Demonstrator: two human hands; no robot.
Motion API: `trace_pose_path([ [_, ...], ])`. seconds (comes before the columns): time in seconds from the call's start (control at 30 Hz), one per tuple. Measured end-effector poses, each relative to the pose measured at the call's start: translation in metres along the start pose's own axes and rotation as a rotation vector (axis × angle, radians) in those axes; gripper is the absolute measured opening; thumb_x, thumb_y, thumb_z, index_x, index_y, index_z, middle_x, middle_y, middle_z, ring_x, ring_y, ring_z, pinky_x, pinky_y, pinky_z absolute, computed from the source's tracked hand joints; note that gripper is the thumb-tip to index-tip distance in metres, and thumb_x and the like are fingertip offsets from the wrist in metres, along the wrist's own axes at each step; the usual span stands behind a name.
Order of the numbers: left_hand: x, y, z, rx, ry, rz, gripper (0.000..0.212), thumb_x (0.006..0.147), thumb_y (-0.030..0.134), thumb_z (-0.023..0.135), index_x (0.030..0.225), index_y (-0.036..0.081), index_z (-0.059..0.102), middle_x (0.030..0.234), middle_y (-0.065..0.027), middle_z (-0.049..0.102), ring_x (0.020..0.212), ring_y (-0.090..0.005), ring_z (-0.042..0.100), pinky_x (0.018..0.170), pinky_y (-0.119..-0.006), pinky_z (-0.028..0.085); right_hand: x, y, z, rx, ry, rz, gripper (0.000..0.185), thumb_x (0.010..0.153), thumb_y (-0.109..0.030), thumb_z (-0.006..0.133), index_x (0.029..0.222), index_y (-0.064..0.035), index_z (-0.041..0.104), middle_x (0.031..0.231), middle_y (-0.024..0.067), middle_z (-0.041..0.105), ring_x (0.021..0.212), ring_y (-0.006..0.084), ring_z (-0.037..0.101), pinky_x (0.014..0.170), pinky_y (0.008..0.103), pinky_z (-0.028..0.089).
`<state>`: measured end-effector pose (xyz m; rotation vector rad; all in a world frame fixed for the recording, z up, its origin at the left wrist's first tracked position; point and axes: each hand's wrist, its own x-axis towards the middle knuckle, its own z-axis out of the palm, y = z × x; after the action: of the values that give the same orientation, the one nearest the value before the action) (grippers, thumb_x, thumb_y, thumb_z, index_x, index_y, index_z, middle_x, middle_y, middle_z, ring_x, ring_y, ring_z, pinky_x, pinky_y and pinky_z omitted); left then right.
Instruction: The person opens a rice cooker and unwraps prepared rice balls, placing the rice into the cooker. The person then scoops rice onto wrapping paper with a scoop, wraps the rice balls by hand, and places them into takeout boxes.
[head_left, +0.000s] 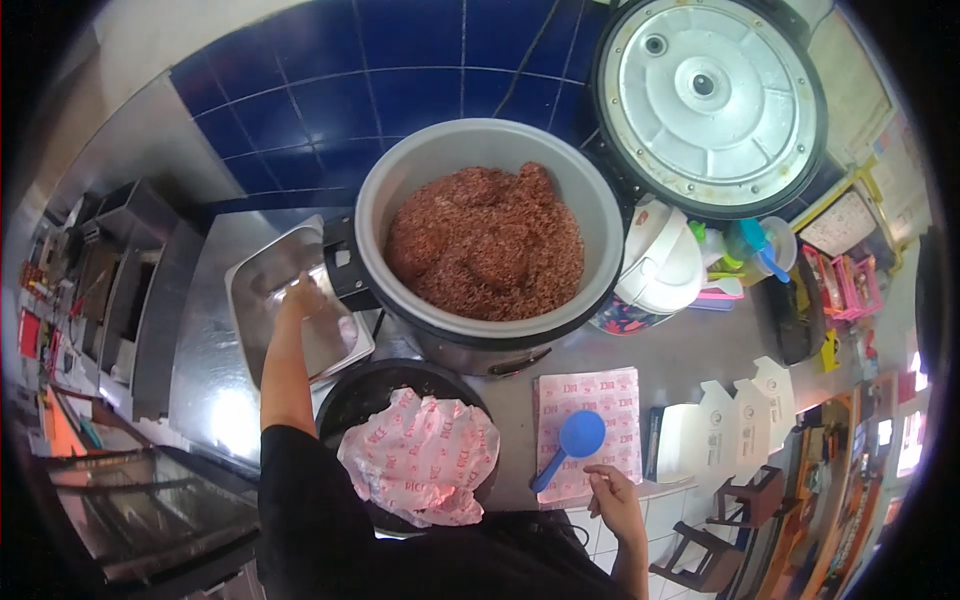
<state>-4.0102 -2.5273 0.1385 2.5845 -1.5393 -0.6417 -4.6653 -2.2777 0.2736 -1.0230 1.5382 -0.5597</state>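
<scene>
My left hand (303, 297) reaches down into a steel pan (259, 300) on the left; glare and blur hide whether its fingers hold anything. A small pale pinkish thing (347, 330) lies in that pan, to the right of the hand. My right hand (615, 496) hovers at the lower right, fingers loosely bent and holding nothing. Just beyond it a blue plastic scoop (583, 433) rests on a stack of printed pink-and-white wrapping paper (615, 390). Before me stands a large rice cooker (487, 325), filled with reddish-brown cooked rice (487, 240).
Crumpled wrapping paper (420, 457) lies over a round black tray (337, 397). The cooker's hinged lid (705, 105) stands raised at the upper right. White carton boxes (712, 442) sit by the counter's right edge. Behind them are a white lidded container (660, 262) and a dark tray (791, 307).
</scene>
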Motion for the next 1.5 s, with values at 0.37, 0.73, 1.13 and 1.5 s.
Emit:
trace_pose_path([
  [0.37, -0.402, 0.161, 0.002, -1.505, -0.042, 0.324, 0.049, 0.097, 0.051, 0.061, 0.118, 0.006, 0.058, 0.109, -0.0117, 0.067, 0.099, -0.0204, 0.066, 0.086, -0.037, 0.057, 0.029, -0.112, 0.102, -0.307, -0.256, -0.979, 0.044, 0.091, -0.026, 0.074, 0.129, -0.0077, 0.062, 0.097, 0.0111, 0.071, 0.076, 0.0247, 0.071, 0.068, 0.0364, 0.056],
  [0.73, -0.496, 0.212, 0.072, -1.959, -0.533, -0.026, 0.062, 0.103, 0.059, 0.045, 0.127, 0.003, 0.058, 0.101, -0.0124, 0.07, 0.074, -0.0179, 0.071, 0.047, -0.028, 0.055, 0.018, -0.056, 0.066, -0.381, -0.248, -1.213, 0.02, 0.094, -0.023, 0.068, 0.108, -0.0086, 0.066, 0.077, 0.0109, 0.068, 0.066, 0.0259, 0.069, 0.059, 0.0352, 0.054],
  [1.13, -0.502, 0.284, 0.064, -2.196, -0.299, 0.123, 0.06, 0.101, 0.042, 0.05, 0.146, 0.003, 0.045, 0.138, -0.0172, 0.06, 0.126, -0.0321, 0.06, 0.108, -0.05, 0.047, -0.039, -0.075, 0.035, -0.433, 0.049, -1.172, 0.031, 0.085, -0.025, 0.08, 0.106, -0.0074, 0.067, 0.088, 0.01, 0.067, 0.078, 0.027, 0.067, 0.065, 0.034, 0.052],
  [1.5, -0.513, 0.277, 0.069, -0.904, 0.569, 0.505, 0.059, 0.106, 0.04, 0.049, 0.148, -0.001, 0.043, 0.144, -0.0262, 0.049, 0.132, -0.0393, 0.052, 0.112, -0.05, 0.041, -0.028, -0.048, 0.035, 0.36, -0.471, -0.487, 0.041, 0.105, -0.034, 0.054, 0.134, -0.0055, 0.055, 0.126, 0.0121, 0.062, 0.109, 0.0246, 0.065, 0.094, 0.0406, 0.052],
])
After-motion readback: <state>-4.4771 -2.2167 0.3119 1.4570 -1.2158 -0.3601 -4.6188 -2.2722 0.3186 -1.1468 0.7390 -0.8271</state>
